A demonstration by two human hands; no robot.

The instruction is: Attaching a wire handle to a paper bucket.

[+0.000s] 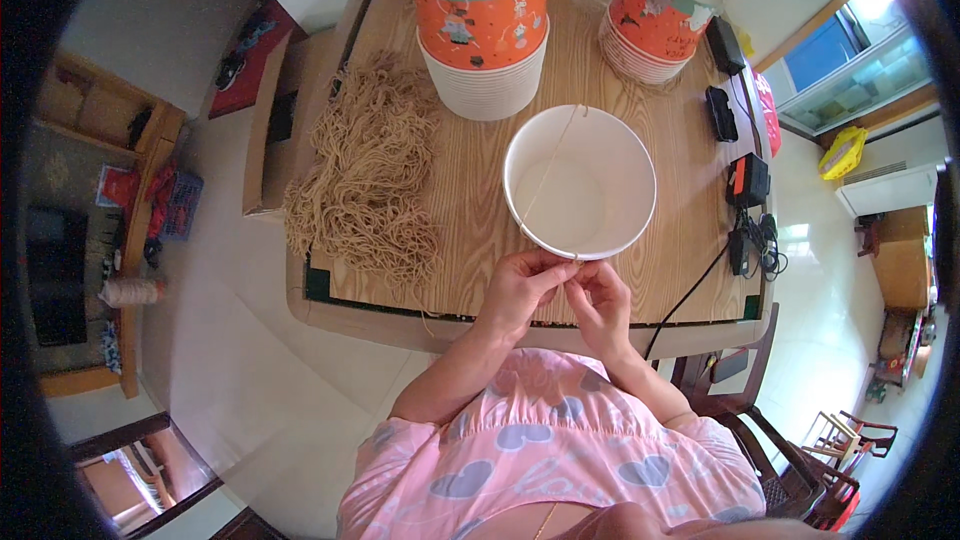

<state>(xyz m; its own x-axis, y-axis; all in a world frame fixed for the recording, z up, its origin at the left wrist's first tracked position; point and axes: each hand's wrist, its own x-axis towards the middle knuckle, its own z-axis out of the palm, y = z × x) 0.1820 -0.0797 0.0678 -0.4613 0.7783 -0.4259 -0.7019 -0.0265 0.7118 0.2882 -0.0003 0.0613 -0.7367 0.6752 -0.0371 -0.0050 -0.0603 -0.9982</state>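
Observation:
A white paper bucket (pixel 606 175) stands on the wooden table before me, its open mouth facing up. Thin tan string (pixel 549 178) stretches across the mouth from the far rim to the near left rim. At the near rim, my left hand (pixel 522 290) is closed, thumb and fingers pinching the string against the edge. Close beside it, my right hand (pixel 600 302) also pinches string at the same spot, its fingertips together. The exact shape of the string between the fingers is too small to make out. A loose heap of tan string (pixel 365 180) lies to the left.
Behind the bucket stands a tall stack of orange, green and white paper buckets (pixel 482 25). Another such stack (pixel 660 15) is at the far right. Black power adapters (pixel 746 182) and cables lie along the right edge. An open cardboard box (pixel 280 130) sits left of the table.

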